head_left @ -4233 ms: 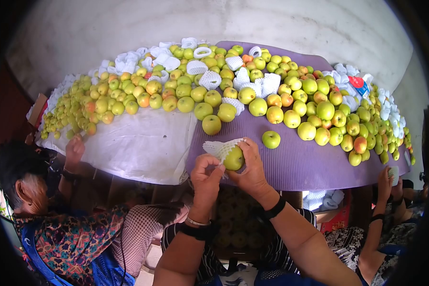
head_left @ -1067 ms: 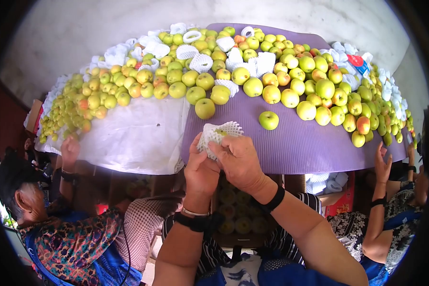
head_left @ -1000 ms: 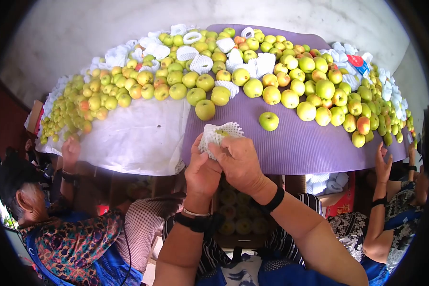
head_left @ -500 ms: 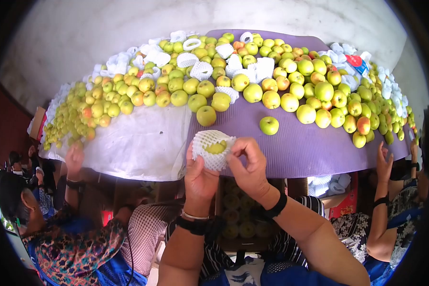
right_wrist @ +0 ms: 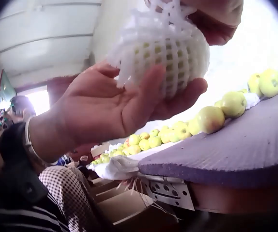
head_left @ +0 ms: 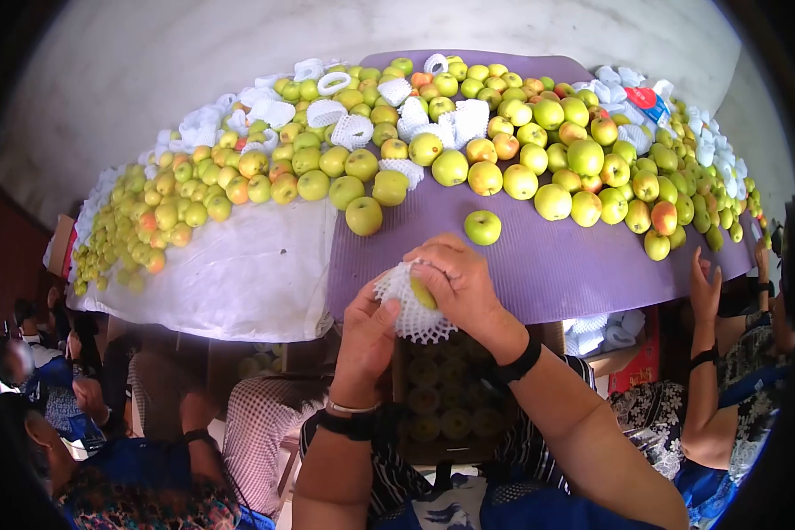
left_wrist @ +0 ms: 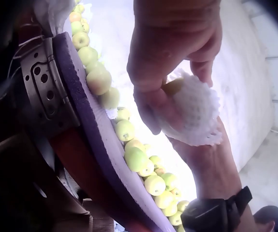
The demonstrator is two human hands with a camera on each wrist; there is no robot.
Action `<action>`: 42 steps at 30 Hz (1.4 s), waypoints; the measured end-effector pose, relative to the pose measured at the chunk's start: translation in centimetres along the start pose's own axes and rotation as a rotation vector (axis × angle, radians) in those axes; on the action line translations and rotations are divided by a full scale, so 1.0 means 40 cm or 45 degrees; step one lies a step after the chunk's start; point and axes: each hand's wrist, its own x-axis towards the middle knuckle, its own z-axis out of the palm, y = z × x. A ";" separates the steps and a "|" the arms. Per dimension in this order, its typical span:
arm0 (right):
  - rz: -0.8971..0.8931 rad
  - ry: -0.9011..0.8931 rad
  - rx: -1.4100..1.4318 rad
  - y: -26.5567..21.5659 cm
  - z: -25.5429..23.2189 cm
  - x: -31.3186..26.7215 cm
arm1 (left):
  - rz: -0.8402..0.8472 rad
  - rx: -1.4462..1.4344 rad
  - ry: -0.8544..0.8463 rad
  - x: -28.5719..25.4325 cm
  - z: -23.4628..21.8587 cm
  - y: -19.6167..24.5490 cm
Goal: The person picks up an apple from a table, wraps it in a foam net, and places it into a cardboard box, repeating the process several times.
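Grip: the left hand point(head_left: 365, 340) is curled round the lower side of one foam net point(head_left: 422, 325), its thumb laid across the mesh; the right hand point(head_left: 468, 283), fingers bent, grasps the net and the held apple point(head_left: 424, 291) from above. The held apple sits partly inside the net, its yellow-green skin showing at an opening beside the right fingers, over the middle of the near edge of the desk point(head_left: 539, 299).

Edges and room: a purple mat point(head_left: 556, 265) covers the middle and right of the desk, a white cloth point(head_left: 265, 256) the left. Flat surface of both shows between the apple pile point(head_left: 309, 163) and the near edge. A person's raised hand point(head_left: 704, 291) is near the right part of that edge.

Counts: one held apple; one lone apple point(head_left: 482, 228) on the mat, apart from the pile; piled apples, too many and too overlapped to count; one red-and-blue packet point(head_left: 647, 104) at the right rear, among loose nets point(head_left: 611, 81).

Containers: below the near edge, one box point(head_left: 446, 452) between the knees holds apples in rows, dim and partly hidden; one carton point(head_left: 617, 359) to its right holds white foam nets. At the far left end stands a cardboard box point(head_left: 60, 243), contents not discernible.
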 end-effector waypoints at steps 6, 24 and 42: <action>0.805 -0.126 0.909 0.039 -0.017 -0.010 | -0.041 0.074 -0.156 -0.014 0.013 0.019; 1.341 0.150 1.526 0.050 -0.001 -0.022 | 0.041 -0.269 -0.076 -0.003 0.017 0.009; 0.553 0.137 -0.039 0.020 0.060 -0.063 | -0.075 -0.604 0.083 0.012 -0.001 -0.034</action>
